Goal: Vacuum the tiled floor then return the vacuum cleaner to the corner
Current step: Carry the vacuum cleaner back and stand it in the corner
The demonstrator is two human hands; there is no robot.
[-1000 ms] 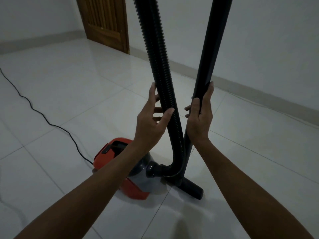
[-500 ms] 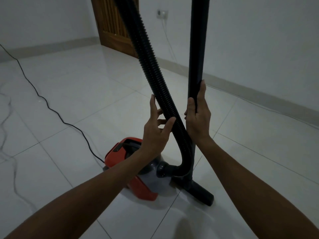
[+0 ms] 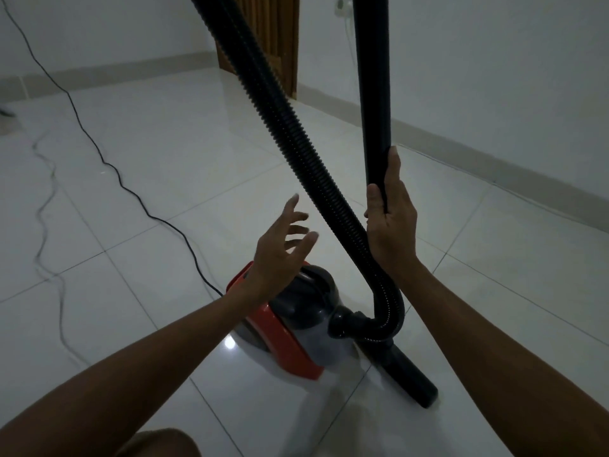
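Your right hand (image 3: 390, 225) grips the upright rigid black wand (image 3: 374, 94) — left hand (image 3: 280, 255) spread, empty, ribbed black hose (image 3: 296, 140) at its two o'clock.

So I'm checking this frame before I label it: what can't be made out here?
All in the head view:
- Tops of the ribbed hose and rigid tube: cut off by the upper edge.
- Rear of the vacuum body: hidden behind the left hand and forearm.
- Right hand fingers: wrapped behind the tube.
- Wall socket: too small, partly cut off.
- Power cord: its far end leaves the frame.
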